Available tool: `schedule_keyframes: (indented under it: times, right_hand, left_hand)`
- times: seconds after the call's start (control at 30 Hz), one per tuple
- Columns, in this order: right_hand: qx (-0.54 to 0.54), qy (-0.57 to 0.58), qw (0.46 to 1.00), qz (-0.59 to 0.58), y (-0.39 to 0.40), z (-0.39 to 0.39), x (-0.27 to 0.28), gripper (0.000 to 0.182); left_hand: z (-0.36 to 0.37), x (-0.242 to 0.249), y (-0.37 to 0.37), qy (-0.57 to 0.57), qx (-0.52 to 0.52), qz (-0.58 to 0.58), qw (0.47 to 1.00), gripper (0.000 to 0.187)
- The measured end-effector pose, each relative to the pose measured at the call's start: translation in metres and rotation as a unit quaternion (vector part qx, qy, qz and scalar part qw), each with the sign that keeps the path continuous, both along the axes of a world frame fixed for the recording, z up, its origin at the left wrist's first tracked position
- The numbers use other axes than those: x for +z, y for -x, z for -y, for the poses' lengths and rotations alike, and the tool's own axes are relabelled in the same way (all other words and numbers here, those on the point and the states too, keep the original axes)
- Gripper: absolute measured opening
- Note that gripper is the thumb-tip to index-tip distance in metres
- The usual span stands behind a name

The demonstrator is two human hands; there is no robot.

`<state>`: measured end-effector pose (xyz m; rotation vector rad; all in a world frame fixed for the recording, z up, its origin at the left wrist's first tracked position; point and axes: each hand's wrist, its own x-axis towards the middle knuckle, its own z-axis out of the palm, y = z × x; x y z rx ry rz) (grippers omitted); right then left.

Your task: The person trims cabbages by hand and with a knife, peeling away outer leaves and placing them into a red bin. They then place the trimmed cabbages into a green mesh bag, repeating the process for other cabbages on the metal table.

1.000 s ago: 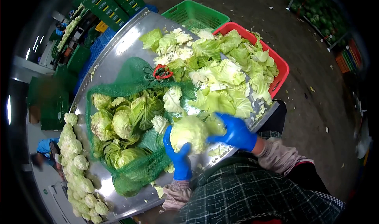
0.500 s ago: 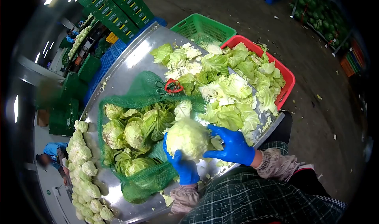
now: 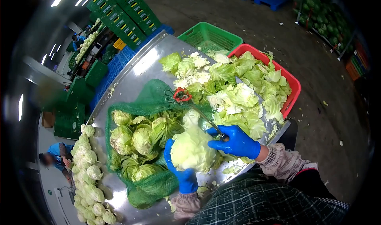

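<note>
My left hand, in a blue glove, is wrapped round the left and lower side of a pale trimmed cabbage. My right hand, gloved too, is closed on the dark handle of a knife whose thin blade points up and left, above the cabbage. Beside the left hand, a green mesh bag with a red tie lies opened around several untrimmed cabbages. Loose cut leaves are heaped beyond the right hand.
A metal table carries all this. Trimmed cabbages line its left edge. At the far right edge stand a red crate full of leaves and a green crate. Stacked green crates rise behind; a person works at left.
The knife now shows in my right hand, whose fingers were spread beside the cabbage before. The left hand still holds the cabbage. The whole view has shifted slightly.
</note>
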<state>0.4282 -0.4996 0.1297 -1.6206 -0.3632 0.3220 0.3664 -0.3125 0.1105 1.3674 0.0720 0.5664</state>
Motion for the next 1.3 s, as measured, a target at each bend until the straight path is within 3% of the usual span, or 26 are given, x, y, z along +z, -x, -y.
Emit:
schedule_keyframes:
  times: [0.17,0.27,0.37,0.47,0.5,0.57,0.6,0.63,0.73,0.8,0.83,0.93,0.97,1.0,1.07,1.13,1.2,1.3]
  right_hand:
    - [-0.003,0.022,1.000,0.007,0.002,0.000,0.008,0.030]
    - [-0.003,0.003,0.997,-0.072,0.001,0.007,0.006,0.026]
    - [0.008,-0.039,0.983,-0.182,0.011,0.012,-0.004,0.018]
    - [0.071,0.022,0.990,-0.122,0.024,0.014,-0.041,0.020]
    - [0.066,0.077,0.991,-0.090,0.023,0.014,-0.037,0.033]
    - [0.030,0.068,0.997,0.021,0.010,0.007,-0.026,0.043]
    - [0.008,0.064,0.995,0.073,0.001,0.004,-0.017,0.048]
    - [0.065,0.092,0.994,0.013,-0.010,0.004,0.003,0.061]
    - [0.109,0.009,0.981,0.158,-0.024,-0.010,0.044,0.051]
    - [0.137,0.004,0.971,0.195,-0.033,-0.013,0.039,0.040]
    - [0.162,-0.008,0.974,0.155,-0.037,-0.011,0.042,0.034]
    - [0.135,0.025,0.973,0.184,-0.037,-0.011,0.041,0.028]
    - [0.123,0.036,0.957,0.259,-0.033,-0.011,0.046,0.034]
    - [0.145,0.071,0.953,0.256,-0.028,-0.011,0.041,0.039]
    - [0.144,0.027,0.941,0.305,-0.029,-0.016,0.035,0.036]
    - [0.145,0.022,0.968,0.203,-0.031,-0.012,0.030,0.025]
    - [0.135,0.057,0.976,0.164,-0.033,-0.010,0.024,0.021]
    - [0.123,0.029,0.992,-0.020,-0.025,-0.011,0.027,0.020]
  left_hand:
    - [-0.013,-0.001,0.002,-0.109,-0.007,0.013,0.994,0.099]
    - [-0.001,0.015,0.003,-0.015,0.005,-0.005,1.000,0.090]
    - [-0.009,0.000,0.003,0.200,0.004,-0.008,0.980,0.085]
    - [-0.021,-0.004,0.001,0.345,-0.032,-0.029,0.938,0.081]
    - [-0.025,-0.006,0.003,0.374,-0.075,0.030,0.924,0.069]
    - [-0.038,-0.026,0.010,0.142,-0.024,-0.044,0.989,0.078]
    - [-0.039,-0.029,0.012,0.129,-0.027,-0.052,0.990,0.078]
    - [-0.039,-0.028,0.012,0.192,-0.067,-0.045,0.978,0.078]
    - [-0.045,-0.028,0.017,0.315,-0.185,-0.055,0.929,0.077]
    - [-0.049,-0.032,0.023,0.354,-0.240,-0.066,0.902,0.076]
    - [-0.051,-0.034,0.026,0.367,-0.263,-0.069,0.890,0.076]
    - [-0.056,-0.039,0.033,0.393,-0.317,-0.074,0.860,0.075]
    - [-0.058,-0.038,0.031,0.389,-0.327,-0.077,0.858,0.075]
    - [-0.057,-0.032,0.031,0.362,-0.311,-0.085,0.875,0.076]
    - [-0.053,-0.012,0.026,0.272,-0.240,-0.116,0.924,0.079]
    - [-0.051,-0.003,0.016,0.224,-0.243,-0.099,0.939,0.086]
    - [-0.051,0.011,0.010,0.241,-0.293,-0.125,0.917,0.093]
    - [-0.054,0.010,0.010,0.243,-0.313,-0.133,0.908,0.093]
